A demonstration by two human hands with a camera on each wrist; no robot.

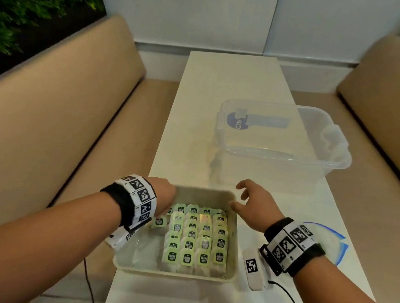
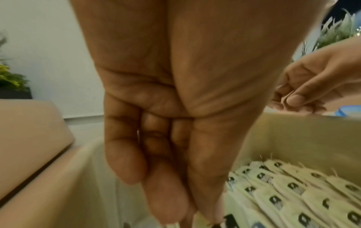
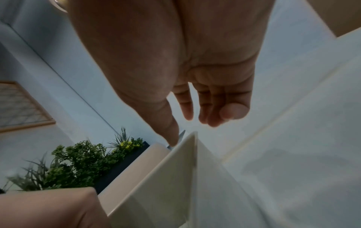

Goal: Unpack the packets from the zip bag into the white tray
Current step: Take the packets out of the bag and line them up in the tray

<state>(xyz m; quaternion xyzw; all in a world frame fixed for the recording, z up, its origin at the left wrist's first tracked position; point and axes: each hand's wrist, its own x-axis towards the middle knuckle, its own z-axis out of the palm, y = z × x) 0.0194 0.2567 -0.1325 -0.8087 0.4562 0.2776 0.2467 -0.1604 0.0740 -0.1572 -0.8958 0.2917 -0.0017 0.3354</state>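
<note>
A white tray (image 1: pixel 172 274) sits at the table's near end. Several green-labelled packets (image 1: pixel 196 239) lie in neat rows across its right and middle parts. My left hand (image 1: pixel 163 215) hangs over the tray's left side, its fingertips pinching one packet (image 1: pixel 159 222) just above the bare floor. In the left wrist view the fingers (image 2: pixel 166 200) are pressed together, with rows of packets (image 2: pixel 293 192) to their right. My right hand (image 1: pixel 238 196) hovers over the tray's far right corner (image 3: pixel 185 154), fingers relaxed and holding nothing. The blue-edged zip bag (image 1: pixel 332 239) lies flat behind my right wrist.
A clear plastic bin (image 1: pixel 280 139) stands on the table beyond the tray, to the right. A small white marker block (image 1: pixel 252 266) with a black cable lies right of the tray. Tan benches (image 1: pixel 50 124) flank the narrow table, and plants (image 1: pixel 25 0) fill the far left corner.
</note>
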